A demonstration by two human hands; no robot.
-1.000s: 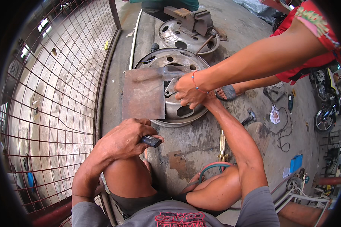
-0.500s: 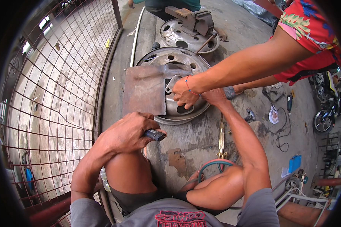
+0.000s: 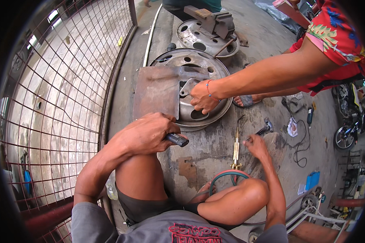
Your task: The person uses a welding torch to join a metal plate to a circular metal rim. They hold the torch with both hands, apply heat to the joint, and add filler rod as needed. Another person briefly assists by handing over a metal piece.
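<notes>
Seen from the head camera, a seated person's left hand wraps around a small black object beside the left knee, near the close edge of a rusty metal sheet lying across a steel wheel. The right hand, fingers curled, hangs near a brass torch on the ground; whether something is pinched between its fingertips is too small to make out. At the wheel, a co-worker's hand grips a small flat metal piece, its holed end pointing toward the sheet's right edge. Good handling here would likely mean keeping that piece flat and steady and settling its position before either worker lets attention drift to a tool. The sheet, which reaches past the wheel's left side, may rock if pressed there, so weight is best kept over the wheel. With bare hands all around, edges and possibly warm metal call for a light, deliberate touch. The torch's tip points toward the wheel; lifting it would call for a grip on the body, with the green and red hoses guided clear of the bare right leg.
</notes>
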